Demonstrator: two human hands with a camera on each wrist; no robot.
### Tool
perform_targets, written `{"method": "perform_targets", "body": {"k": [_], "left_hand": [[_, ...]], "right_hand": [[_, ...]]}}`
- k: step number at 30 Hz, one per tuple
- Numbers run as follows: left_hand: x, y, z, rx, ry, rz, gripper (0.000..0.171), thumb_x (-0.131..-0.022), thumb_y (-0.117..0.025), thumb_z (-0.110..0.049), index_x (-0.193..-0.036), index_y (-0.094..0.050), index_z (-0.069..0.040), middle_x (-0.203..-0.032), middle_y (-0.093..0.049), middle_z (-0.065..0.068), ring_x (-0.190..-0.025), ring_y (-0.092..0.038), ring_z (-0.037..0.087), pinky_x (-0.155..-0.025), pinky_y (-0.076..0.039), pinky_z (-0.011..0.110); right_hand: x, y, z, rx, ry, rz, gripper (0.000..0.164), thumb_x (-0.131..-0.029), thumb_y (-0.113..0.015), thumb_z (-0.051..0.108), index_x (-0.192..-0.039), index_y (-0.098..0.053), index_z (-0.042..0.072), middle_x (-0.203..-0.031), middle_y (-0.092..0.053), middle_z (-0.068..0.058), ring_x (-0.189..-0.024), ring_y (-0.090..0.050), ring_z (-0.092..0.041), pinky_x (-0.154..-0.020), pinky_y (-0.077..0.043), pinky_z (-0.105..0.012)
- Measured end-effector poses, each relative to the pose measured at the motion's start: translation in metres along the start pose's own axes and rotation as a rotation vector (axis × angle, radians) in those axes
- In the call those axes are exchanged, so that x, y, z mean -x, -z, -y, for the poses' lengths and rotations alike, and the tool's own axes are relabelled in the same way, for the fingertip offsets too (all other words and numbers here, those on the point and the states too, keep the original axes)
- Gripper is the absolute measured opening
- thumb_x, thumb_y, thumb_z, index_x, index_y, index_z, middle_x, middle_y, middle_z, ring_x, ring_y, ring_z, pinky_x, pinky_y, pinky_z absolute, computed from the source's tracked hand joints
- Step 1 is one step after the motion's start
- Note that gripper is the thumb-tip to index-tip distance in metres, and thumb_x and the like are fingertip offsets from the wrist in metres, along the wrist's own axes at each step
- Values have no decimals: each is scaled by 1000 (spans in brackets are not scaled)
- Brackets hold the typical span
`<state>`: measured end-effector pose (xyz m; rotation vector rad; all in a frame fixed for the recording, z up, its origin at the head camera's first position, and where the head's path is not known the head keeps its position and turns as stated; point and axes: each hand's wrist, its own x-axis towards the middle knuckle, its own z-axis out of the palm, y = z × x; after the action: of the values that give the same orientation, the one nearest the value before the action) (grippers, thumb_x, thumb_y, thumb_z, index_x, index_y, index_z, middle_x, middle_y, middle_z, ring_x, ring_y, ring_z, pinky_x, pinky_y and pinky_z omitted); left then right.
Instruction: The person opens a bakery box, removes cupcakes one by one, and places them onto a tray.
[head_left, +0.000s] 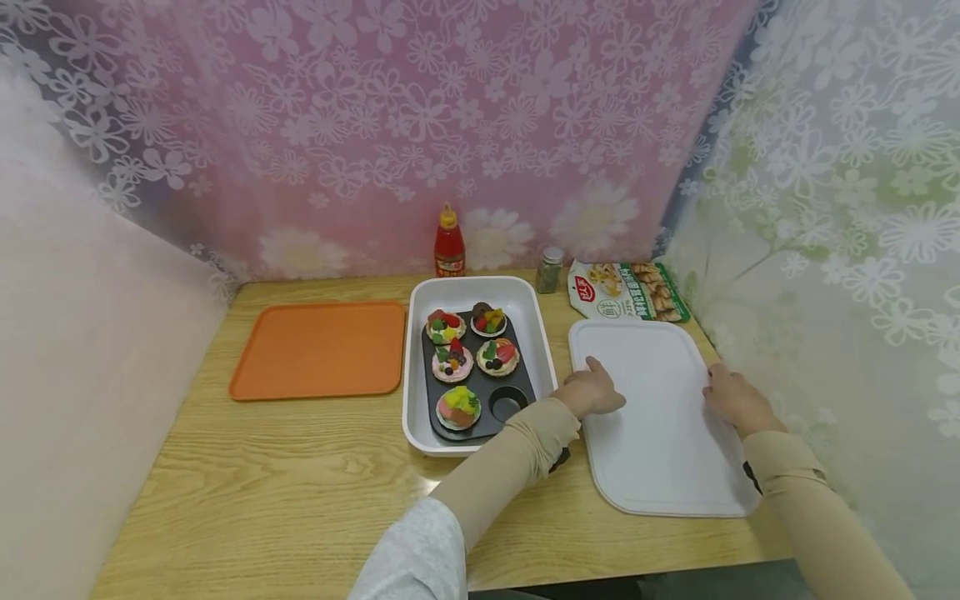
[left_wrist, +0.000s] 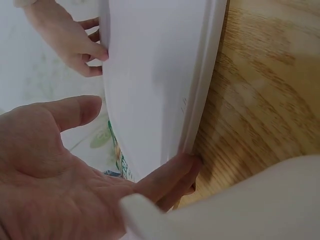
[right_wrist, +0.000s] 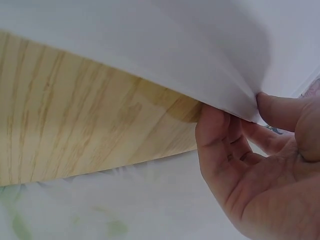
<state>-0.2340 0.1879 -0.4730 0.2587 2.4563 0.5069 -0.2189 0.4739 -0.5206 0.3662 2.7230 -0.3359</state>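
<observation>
A flat white rectangular tray (head_left: pixel 660 450) with rounded corners lies at the right of the table. My right hand (head_left: pixel 738 402) grips its right edge; in the right wrist view the thumb (right_wrist: pixel 282 111) is on top and the curled fingers (right_wrist: pixel 215 142) are under the rim. At the opposite edge is my left hand (head_left: pixel 594 392). Its thumb (left_wrist: pixel 82 111) stands well apart from the tray in the left wrist view, while the extended fingers (left_wrist: pixel 167 180) touch the tray's edge. Left of it, a deep white container (head_left: pixel 414 358) holds a dark muffin pan (head_left: pixel 487 417).
Several fruit tarts (head_left: pixel 452 361) fill the pan's cups, except one bare cup (head_left: pixel 508 402) at front right. An orange tray (head_left: pixel 318 350) lies at left. Behind stand a red sauce bottle (head_left: pixel 450 250), a spice jar (head_left: pixel 549 271) and a food packet (head_left: pixel 630 292). Patterned curtains (head_left: pixel 450 125) border the table.
</observation>
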Motion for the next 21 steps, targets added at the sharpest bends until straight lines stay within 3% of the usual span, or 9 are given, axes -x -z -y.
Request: {"method": "perform_targets", "body": {"k": [5,9,15,19,21], "left_hand": [[-7,-2,4,28,-42,-12,92,-103,-58,-52,-171,-8,-15,-145,-64,13,-121,-64,20,-99,-54,31],[4,8,13,62,-112,-54,91,-103,-57,-51,-170,-10,-13,-151,-60,12,-130,-63,20,-105,-52,31],[20,38,33,97,-241,-135,84,-105,-57,-47,-167,-19,-6,-160,-49,17,-143,-54,29,-113,-49,36],[24,62,54,96,-290,-199,76,-106,-56,-43,-165,-25,-7,-161,-47,16,-149,-48,32,-120,-44,40],[25,74,65,107,-274,-215,75,-107,-56,-41,-167,-24,-9,-164,-42,14,-153,-42,33,-122,-41,43]], "right_hand": [[0,1,-2,31,35,-36,52,-105,-46,18,-142,-34,-17,-136,-40,-50,-125,-45,-68,-96,-45,-73],[-1,3,9,18,73,-150,54,-105,-46,20,-140,-35,-19,-127,-41,-51,-111,-50,-70,-83,-46,-71],[-6,10,57,-35,117,-318,60,-105,-51,23,-148,-33,-15,-131,-40,-47,-112,-48,-67,-81,-45,-73],[-9,16,94,-54,174,-350,64,-106,-52,25,-151,-32,-15,-139,-38,-48,-121,-46,-67,-89,-45,-76],[-11,18,111,-52,202,-346,66,-106,-52,27,-153,-31,-13,-142,-38,-48,-122,-48,-66,-89,-47,-74]]}}
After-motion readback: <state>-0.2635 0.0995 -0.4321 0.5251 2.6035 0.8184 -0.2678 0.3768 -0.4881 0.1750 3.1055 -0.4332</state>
